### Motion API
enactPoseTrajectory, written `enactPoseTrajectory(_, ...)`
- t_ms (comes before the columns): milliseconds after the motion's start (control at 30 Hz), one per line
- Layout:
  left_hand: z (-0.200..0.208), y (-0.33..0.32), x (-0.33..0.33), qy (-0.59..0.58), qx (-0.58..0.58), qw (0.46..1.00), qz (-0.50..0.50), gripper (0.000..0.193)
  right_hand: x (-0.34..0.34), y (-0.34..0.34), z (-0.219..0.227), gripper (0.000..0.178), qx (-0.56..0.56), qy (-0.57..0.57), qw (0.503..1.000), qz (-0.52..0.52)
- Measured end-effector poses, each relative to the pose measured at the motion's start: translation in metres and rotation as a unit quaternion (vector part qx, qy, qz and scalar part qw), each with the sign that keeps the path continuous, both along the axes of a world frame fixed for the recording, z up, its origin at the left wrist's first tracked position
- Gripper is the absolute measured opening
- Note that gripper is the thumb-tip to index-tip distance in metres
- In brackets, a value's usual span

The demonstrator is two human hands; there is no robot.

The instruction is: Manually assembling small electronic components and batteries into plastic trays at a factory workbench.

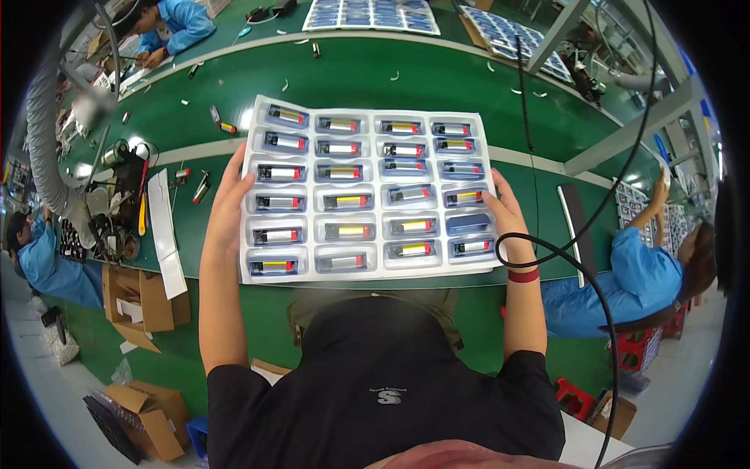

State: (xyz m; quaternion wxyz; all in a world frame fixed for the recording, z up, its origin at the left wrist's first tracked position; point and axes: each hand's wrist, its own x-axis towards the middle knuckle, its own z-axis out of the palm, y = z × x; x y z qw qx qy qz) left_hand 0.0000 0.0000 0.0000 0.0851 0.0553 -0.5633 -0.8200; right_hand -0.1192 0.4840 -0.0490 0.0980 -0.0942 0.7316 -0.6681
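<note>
A white plastic tray (pixel 375 212) with rows of blue-bottomed pockets spans the space between my hands above the green bench. In most of the pockets lies a small cylindrical battery (pixel 348 201), silver or yellow with a red end and a black end. One right-hand pocket (pixel 469 224) shows just blue. My left hand (pixel 231 191) grips the tray's left edge, thumb on the rim. On the right edge, my right hand (pixel 505 209) holds on, its thumb over the rim beside a battery; both hands' other fingers are partly hidden.
Loose batteries (pixel 201 187) and a white strip (pixel 166 234) lie on the bench at left. A black cable (pixel 601 313) loops past my right wrist. More filled trays (pixel 371 16) stand at the back. Co-workers in blue (pixel 644 270) sit around; cardboard boxes (pixel 141 301) are lower left.
</note>
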Motion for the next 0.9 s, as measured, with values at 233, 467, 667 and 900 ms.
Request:
enactPoseTrajectory(233, 0.025, -0.002, -0.004, -0.028, 0.013, 0.999, -0.015, 0.064, 0.01, -0.015, 0.034, 0.047, -0.025, 0.049, 0.998, 0.0)
enactPoseTrajectory(467, 0.053, -0.001, -0.012, -0.024, 0.062, 0.996, -0.057, 0.068, 0.002, -0.008, 0.04, 0.042, -0.138, -0.025, 0.99, -0.034)
enactPoseTrajectory(667, 0.083, 0.001, -0.048, -0.017, 0.069, 0.995, -0.077, 0.072, -0.034, 0.007, 0.059, 0.043, -0.149, -0.013, 0.988, -0.041)
enactPoseTrajectory(900, 0.11, 0.015, -0.187, 0.0, -0.001, 0.993, -0.117, 0.072, -0.153, 0.034, 0.097, 0.043, -0.101, 0.051, 0.993, -0.043)
